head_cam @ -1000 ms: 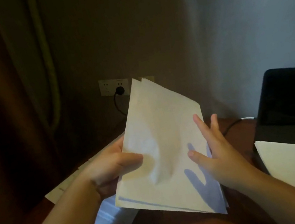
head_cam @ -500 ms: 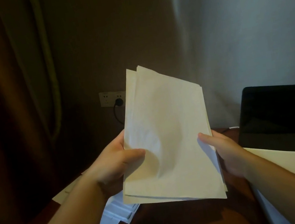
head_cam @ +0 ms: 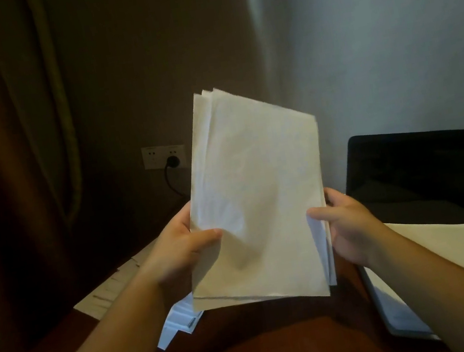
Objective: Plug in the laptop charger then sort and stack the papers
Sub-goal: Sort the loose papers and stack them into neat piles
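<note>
Both forearms reach forward, raised above the desk (head_cam: 252, 344). The left hand (head_cam: 182, 251) and right hand (head_cam: 346, 227) each pinch one side edge of one upright sheaf of papers (head_cam: 256, 202), thumbs in front, fingers behind.

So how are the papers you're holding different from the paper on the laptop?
The held papers are several sheets, lifted nearly upright by the left hand and right hand. The paper on the laptop lies flat, untouched, and looks like one sheet. Both look pale and blank.
</note>
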A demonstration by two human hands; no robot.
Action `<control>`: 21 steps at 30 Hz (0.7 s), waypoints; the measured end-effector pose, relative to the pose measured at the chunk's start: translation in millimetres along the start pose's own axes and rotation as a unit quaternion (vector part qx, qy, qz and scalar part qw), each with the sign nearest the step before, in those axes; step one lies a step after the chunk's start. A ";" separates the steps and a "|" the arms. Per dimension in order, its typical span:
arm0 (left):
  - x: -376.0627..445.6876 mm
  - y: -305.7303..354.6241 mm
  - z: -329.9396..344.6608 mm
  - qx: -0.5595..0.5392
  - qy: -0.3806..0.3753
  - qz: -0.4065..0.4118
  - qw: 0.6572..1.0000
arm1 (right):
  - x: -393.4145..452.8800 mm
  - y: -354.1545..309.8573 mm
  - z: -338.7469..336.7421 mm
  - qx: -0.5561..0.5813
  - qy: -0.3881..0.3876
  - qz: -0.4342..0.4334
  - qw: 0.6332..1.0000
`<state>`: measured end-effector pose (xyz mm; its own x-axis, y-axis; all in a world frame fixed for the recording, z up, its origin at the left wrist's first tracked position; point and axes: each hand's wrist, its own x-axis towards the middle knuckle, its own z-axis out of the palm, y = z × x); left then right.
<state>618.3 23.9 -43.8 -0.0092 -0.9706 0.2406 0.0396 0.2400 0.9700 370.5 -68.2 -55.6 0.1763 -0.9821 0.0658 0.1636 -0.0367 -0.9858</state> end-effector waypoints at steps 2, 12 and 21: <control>0.4 -1.7 4.0 -0.011 0.028 0.013 0.999 | -9.1 -8.5 -0.5 -0.010 0.008 -0.034 0.999; -9.3 -45.9 41.9 0.123 0.227 0.077 0.963 | -52.8 11.5 -12.0 -0.083 0.067 -0.071 0.992; -12.8 -42.6 56.6 0.094 0.238 0.110 0.960 | -60.8 13.5 -9.0 -0.088 0.099 -0.102 0.986</control>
<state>560.2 27.1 -86.2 0.4393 -0.7836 0.4393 -0.1929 0.3953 0.8981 353.2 -10.6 -74.4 -0.0393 -0.9669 0.2521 0.0020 -0.2523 -0.9676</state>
